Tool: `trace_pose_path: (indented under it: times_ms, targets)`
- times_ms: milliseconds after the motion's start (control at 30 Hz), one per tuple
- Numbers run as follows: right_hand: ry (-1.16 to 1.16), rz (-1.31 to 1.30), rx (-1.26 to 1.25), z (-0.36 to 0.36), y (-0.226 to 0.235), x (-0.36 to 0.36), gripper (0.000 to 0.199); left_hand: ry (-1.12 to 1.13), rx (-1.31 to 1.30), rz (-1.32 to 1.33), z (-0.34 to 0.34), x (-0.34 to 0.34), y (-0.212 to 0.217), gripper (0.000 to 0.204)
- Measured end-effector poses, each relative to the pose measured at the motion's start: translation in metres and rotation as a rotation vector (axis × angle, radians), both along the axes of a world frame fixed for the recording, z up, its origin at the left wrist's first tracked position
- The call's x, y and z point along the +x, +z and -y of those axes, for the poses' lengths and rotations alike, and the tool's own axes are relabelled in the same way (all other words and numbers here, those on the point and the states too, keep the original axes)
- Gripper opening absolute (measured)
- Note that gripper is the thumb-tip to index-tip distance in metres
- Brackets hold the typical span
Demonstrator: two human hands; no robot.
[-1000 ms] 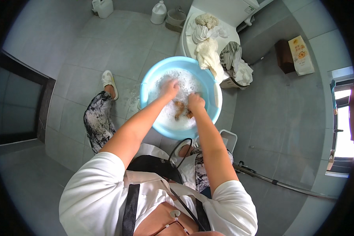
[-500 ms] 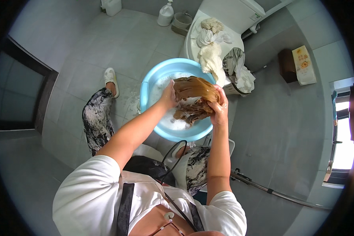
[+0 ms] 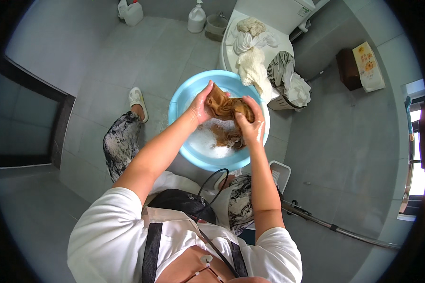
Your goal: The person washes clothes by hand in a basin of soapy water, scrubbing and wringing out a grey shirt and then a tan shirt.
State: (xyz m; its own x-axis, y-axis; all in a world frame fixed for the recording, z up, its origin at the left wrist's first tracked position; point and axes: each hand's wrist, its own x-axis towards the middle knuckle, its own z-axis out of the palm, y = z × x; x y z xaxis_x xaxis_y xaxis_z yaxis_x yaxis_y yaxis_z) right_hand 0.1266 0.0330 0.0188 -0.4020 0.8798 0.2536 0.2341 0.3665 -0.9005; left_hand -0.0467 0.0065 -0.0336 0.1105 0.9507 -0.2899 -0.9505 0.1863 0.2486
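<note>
A wet brown garment (image 3: 223,104) is bunched between my two hands above a light blue plastic basin (image 3: 178,96). My left hand (image 3: 201,104) grips its left end, the thumb along the upper edge. Around the right end, my right hand (image 3: 251,119) is closed with its fingers curled over the cloth. The lower part of the garment hangs into white soapy water (image 3: 204,141), and foam hides its end. What kind of garment it is cannot be made out.
Behind the basin stands a white toilet (image 3: 229,55) with crumpled cream cloths (image 3: 253,66) on its lid, one touching the basin's rim. A hamper (image 3: 281,102) with clothes is beside it. A pump bottle (image 3: 196,20) and a small bucket (image 3: 216,26) stand farther back.
The brown garment, spread wider before, is now gathered into a tighter bundle between my hands. My right hand has shifted slightly left and turned inward over the cloth.
</note>
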Motion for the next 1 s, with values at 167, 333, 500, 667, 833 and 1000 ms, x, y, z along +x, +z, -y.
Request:
trace_pose_path:
  times_ms: [167,333,500,667,833,1000]
  targets:
    - [0.008,0.112,0.433,0.015,0.013,-0.015,0.041,0.055,0.15,0.065,0.003,0.009,0.014,0.053]
    - [0.118,0.099,0.752,0.018,0.001,-0.016,0.035,-0.198,0.249,0.101,-0.005,0.01,0.023,0.048]
    - [0.107,0.135,0.874,0.015,0.003,-0.016,0.03,-0.268,0.206,-0.121,-0.008,0.016,0.023,0.035]
    - [0.046,0.069,0.805,0.011,-0.001,-0.02,0.026,-0.186,-0.129,-0.379,-0.015,0.031,0.038,0.016]
    - [-0.071,-0.054,0.58,0.006,-0.004,-0.022,0.018,0.089,-0.249,-0.403,-0.016,0.056,0.053,0.018]
    - [-0.134,-0.335,-0.168,0.0,-0.01,-0.011,0.017,0.24,-0.153,-0.832,-0.017,0.064,0.026,0.012]
